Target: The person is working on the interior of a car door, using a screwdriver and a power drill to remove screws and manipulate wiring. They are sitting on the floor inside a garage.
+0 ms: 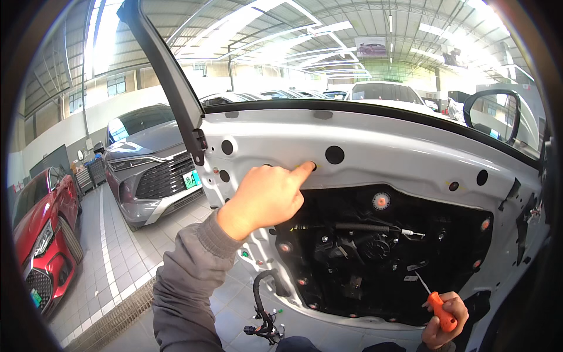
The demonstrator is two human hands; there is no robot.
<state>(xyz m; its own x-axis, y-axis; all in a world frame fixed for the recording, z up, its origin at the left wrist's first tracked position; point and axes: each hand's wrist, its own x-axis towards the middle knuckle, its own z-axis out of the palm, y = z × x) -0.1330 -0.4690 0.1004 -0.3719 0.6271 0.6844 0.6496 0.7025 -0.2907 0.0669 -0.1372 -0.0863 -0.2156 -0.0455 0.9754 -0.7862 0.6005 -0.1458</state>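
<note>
A white car door (272, 127) stands before me with its inner trim off, showing a black inner panel (334, 281) with a window regulator mechanism. My left hand (268, 196) is raised to the door's upper metal, its index fingertip at a small dark hole; the other fingers are curled and seem to hold nothing. At the lower right my right hand (446, 319) grips the orange handle of a screwdriver (442, 312). The screwdriver's thin shaft points up and left in front of the black panel. Whether its tip touches the panel is unclear.
A wiring harness (263, 299) with connectors hangs at the door's lower left. The window frame (162, 75) rises at the left, and a side mirror (492, 114) sits at the right. Beyond are a grey car (154, 163), a red car (48, 220) and a floor drain grate (118, 321).
</note>
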